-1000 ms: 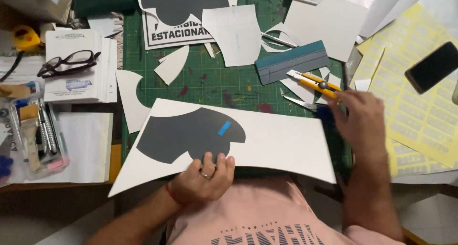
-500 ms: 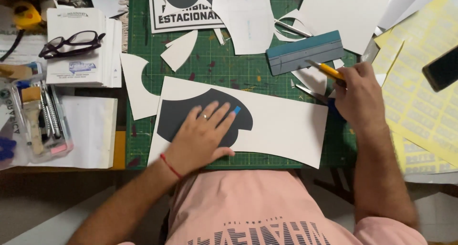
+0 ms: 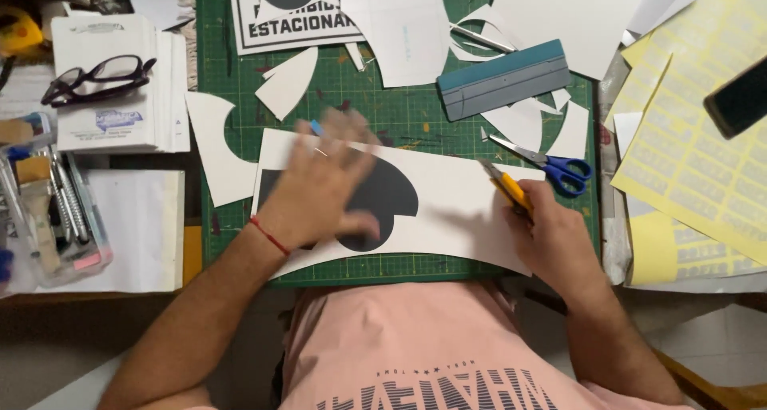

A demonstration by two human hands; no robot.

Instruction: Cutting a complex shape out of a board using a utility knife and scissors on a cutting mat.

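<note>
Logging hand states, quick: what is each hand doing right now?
Left hand: open, flat on the white sheet with the dark cutout shape.
Right hand: closed, holding a yellow utility knife.

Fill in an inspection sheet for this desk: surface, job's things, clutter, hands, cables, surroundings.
Surface: green gridded cutting mat on a desk.
Job's things: white sheet bearing a dark rounded shape; yellow utility knife.
Clutter: blue-handled scissors, teal squeegee, white paper offcuts, black-framed glasses, yellow sticker sheets, dark phone.
Hands: left hand flat on the white sheet, blurred; right hand grips the knife at the sheet's right edge.
Cables: nothing seen.
Surroundings: clear tray of tools at left.
</note>
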